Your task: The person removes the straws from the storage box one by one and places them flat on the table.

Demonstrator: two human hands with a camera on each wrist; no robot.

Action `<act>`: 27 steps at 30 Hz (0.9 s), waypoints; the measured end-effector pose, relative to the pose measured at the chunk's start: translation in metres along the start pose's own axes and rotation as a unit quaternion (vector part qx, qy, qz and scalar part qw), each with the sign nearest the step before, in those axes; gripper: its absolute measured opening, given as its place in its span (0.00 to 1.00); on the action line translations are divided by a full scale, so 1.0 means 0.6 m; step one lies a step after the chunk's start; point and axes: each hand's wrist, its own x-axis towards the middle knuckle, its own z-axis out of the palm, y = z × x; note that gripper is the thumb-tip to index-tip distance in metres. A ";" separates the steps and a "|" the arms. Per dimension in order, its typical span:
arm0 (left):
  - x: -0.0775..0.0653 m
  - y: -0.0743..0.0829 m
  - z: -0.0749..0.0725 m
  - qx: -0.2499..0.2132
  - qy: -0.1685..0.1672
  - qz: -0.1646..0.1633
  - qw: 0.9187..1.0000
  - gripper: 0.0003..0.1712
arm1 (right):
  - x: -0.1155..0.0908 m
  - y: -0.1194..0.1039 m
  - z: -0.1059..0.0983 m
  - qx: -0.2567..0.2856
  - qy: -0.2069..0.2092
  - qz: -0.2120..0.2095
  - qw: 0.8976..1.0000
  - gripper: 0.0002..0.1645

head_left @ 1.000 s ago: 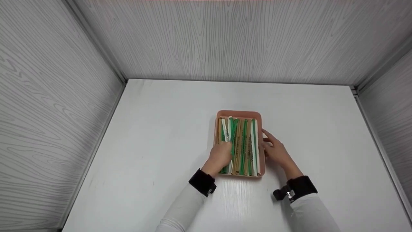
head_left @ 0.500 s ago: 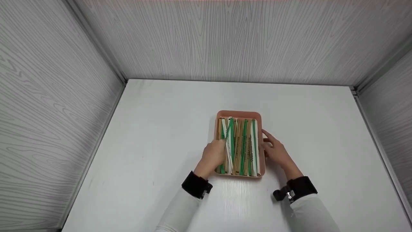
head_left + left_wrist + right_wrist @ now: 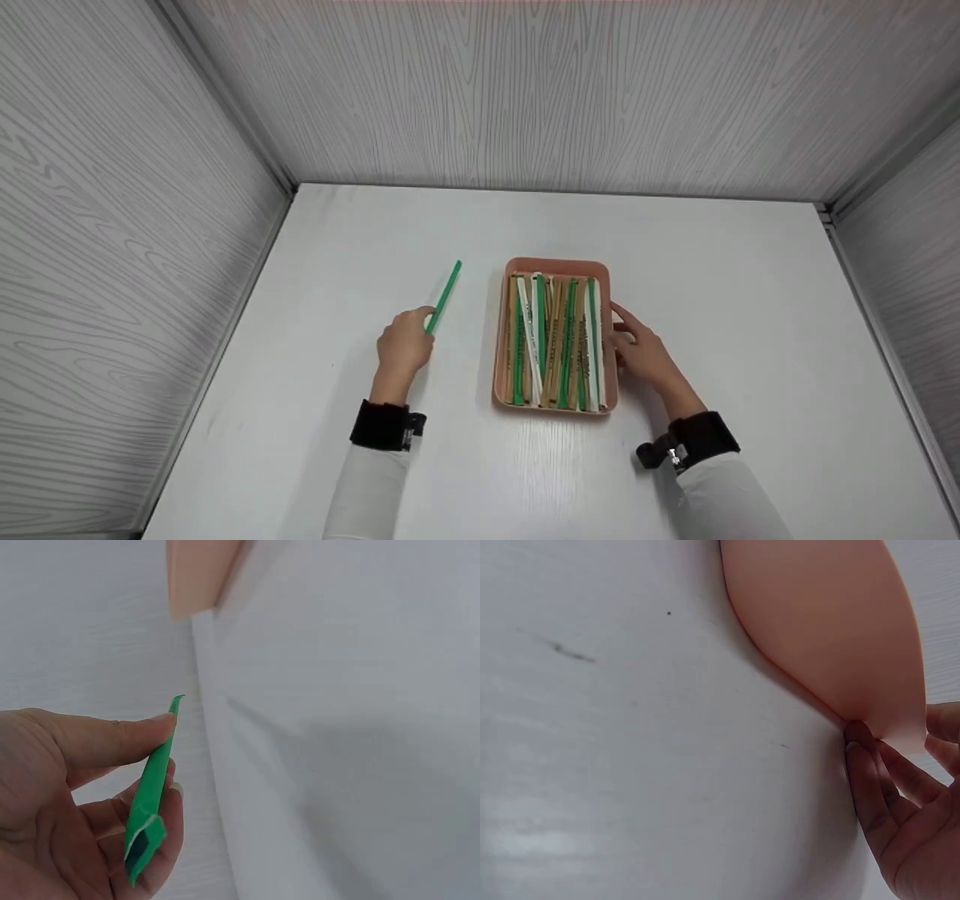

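Observation:
My left hand pinches a green paper-wrapped straw between thumb and fingers, above the table and left of a pink tray. In the left wrist view the green straw points away, its near paper end gaping with something dark inside. Several long paper-wrapped straws, green, white and brown with dark print, lie lengthwise in the tray. My right hand rests against the tray's right side. In the right wrist view its fingertips touch the outer wall near the bottom edge.
The tray stands on a white table, right of its middle. Grey wood-grain panels rise at the back, the left and the right. Each wrist wears a black band with a small camera.
My left hand has come out of the tray and moved left with the green straw, which earlier lay slanted over the others. The right hand and the tray have stayed in place.

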 end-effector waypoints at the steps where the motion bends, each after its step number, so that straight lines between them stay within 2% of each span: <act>1: 0.004 -0.015 -0.004 0.005 0.001 -0.008 1.000 0.26 | 0.000 0.000 0.000 0.003 -0.002 0.000 1.000 0.35; 8: 0.025 -0.110 -0.023 0.014 0.018 -0.062 0.998 0.23 | 0.000 0.000 0.002 -0.002 -0.004 0.003 1.000 0.35; 13: 0.035 -0.154 -0.032 0.004 0.039 -0.080 0.996 0.20 | 0.002 0.000 0.000 0.010 -0.006 0.008 1.000 0.35; 18: 0.046 -0.175 -0.043 0.009 0.046 -0.098 0.994 0.13 | 0.004 0.002 -0.002 0.020 -0.008 0.004 1.000 0.35; 23: 0.056 -0.187 -0.047 0.010 0.032 -0.115 0.993 0.15 | 0.002 0.002 -0.003 0.021 -0.012 0.004 1.000 0.35; 27: 0.057 -0.189 -0.048 0.011 0.029 -0.114 0.993 0.19 | 0.002 0.001 -0.002 0.021 -0.009 0.004 1.000 0.35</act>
